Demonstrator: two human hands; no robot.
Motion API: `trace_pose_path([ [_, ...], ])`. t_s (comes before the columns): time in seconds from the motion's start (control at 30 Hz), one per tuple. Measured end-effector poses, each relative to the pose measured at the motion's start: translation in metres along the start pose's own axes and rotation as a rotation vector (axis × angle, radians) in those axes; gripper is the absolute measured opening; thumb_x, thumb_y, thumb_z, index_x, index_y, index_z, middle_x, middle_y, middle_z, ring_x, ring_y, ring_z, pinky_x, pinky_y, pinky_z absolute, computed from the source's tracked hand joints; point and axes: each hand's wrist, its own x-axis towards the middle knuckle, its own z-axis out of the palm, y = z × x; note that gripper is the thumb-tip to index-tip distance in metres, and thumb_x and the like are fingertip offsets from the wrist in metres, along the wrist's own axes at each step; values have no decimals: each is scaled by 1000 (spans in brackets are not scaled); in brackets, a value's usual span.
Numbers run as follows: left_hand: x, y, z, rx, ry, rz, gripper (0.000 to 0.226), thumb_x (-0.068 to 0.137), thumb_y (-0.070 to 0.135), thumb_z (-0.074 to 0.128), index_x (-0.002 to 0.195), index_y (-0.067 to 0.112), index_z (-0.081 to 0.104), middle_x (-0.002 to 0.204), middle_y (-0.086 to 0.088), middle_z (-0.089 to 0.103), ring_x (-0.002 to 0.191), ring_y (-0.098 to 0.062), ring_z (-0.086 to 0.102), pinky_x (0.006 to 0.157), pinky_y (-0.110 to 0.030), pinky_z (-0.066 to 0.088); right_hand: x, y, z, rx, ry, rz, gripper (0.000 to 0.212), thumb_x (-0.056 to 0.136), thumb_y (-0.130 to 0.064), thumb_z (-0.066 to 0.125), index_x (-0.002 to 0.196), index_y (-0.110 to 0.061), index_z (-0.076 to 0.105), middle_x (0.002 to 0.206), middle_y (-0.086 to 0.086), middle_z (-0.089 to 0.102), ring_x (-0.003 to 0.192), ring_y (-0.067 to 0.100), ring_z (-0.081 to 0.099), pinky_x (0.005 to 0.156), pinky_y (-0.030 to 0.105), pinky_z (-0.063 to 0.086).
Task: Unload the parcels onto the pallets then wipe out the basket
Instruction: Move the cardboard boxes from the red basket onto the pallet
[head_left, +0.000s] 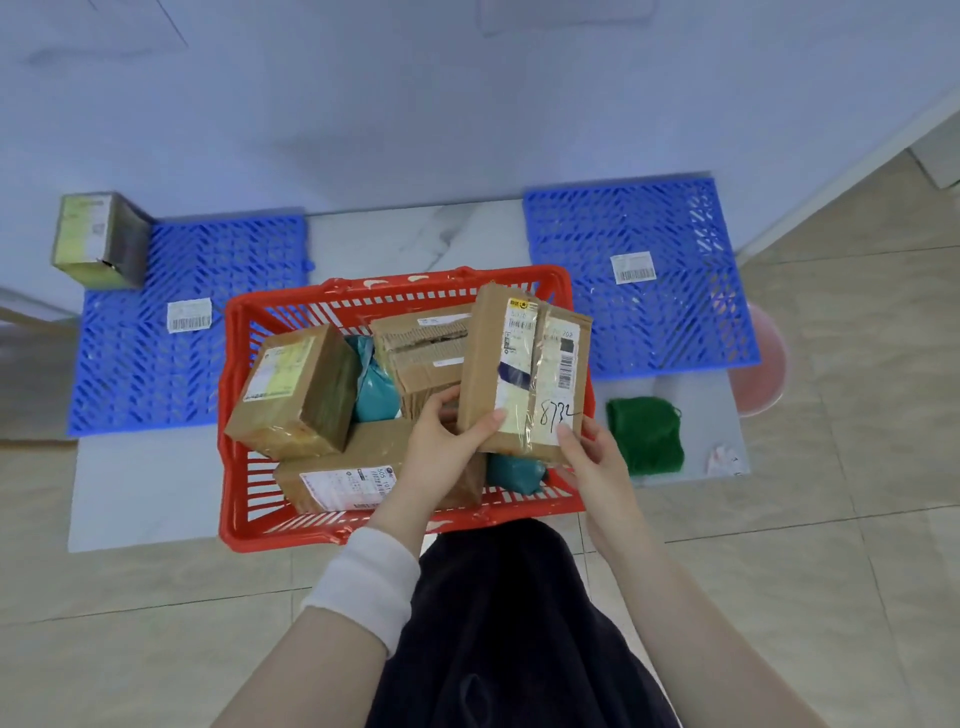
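Observation:
A red plastic basket (244, 395) sits on the floor before me, filled with several cardboard parcels and teal soft bags (375, 387). Both hands hold up a flat cardboard parcel (524, 364) marked "8732" above the basket's right side. My left hand (441, 447) grips its lower left edge, thumb on the front. My right hand (592, 457) grips its lower right corner. A blue pallet (156, 374) lies left of the basket with one box (96, 239) at its far left corner. A second blue pallet (639, 322) lies to the right.
A green cloth (647, 436) lies on the grey mat right of the basket, with a crumpled white scrap (722, 460) beside it. A pink round stool (761, 364) stands at the right pallet's edge. Each pallet carries a white barcode label. A wall runs behind.

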Motion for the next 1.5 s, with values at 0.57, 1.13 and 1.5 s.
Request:
trace_pose_path([
  [0.57,-8,-18,-248,-359,175,152,46,82,38,61,124,23,47,115,2,60,103,-8,59,82,-17,46,-43,-18,268,1,-162,-201,48,78,-46,62,123,-30,53,107,-11,69,97,3,65,75,19,54],
  [1.13,86,-33,-401,-396,440,81,40,91,36,50,126,19,40,120,5,54,109,-6,52,79,-6,41,16,-6,478,-167,-202,-162,49,97,-37,36,144,-29,26,149,-15,29,135,2,27,110,26,23],
  [1.5,248,-78,-451,-422,400,-12,32,91,29,52,119,20,40,104,18,54,93,8,53,67,1,42,150,24,579,-123,-70,-17,45,97,-35,39,140,-33,29,140,-15,41,114,-3,38,95,21,30],
])
